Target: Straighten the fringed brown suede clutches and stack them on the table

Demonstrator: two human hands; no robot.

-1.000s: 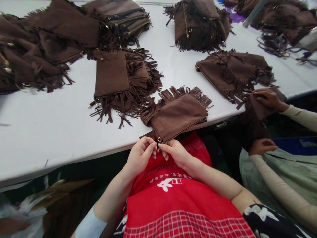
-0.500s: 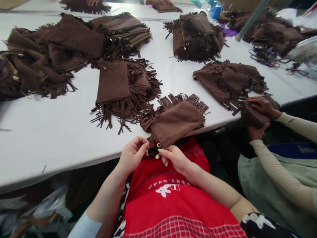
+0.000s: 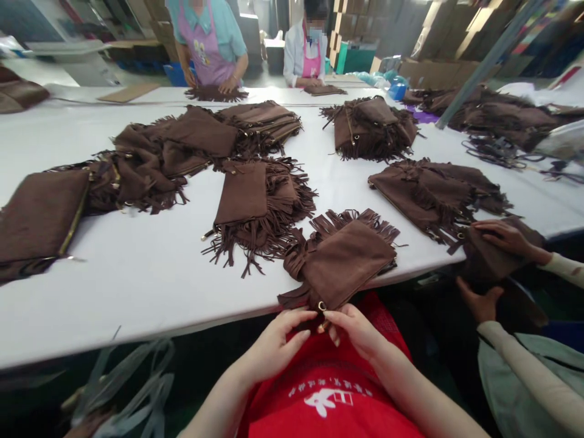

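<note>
A brown suede-like fringed pouch (image 3: 351,261) lies at the table's near edge, its zipped side toward me and a gold ring (image 3: 322,306) at its lower corner. My right hand (image 3: 358,331) pinches that corner just below the ring, where a small gold-tipped piece shows. My left hand (image 3: 280,344) is on the other side of the ring, thumb and fingers apart, fingertips close to the corner; whether they touch it is unclear. Strips of fringe (image 3: 294,297) hang over the edge above my left fingers. Just beyond lies a stack of similar pouches (image 3: 241,194).
More brown pouches (image 3: 173,146) are heaped on the white table (image 3: 150,267), with another pile (image 3: 374,128) farther back. At right, a co-worker's hands (image 3: 506,243) handle a pouch. Two people stand across the table. A grey pole (image 3: 483,67) rises at right; clear plastic (image 3: 132,383) hangs below left.
The view has tilted up, bringing in the people across the table. My left thumb and fingers have parted from their pinch on a dark strap piece. My right hand keeps hold near the ring.
</note>
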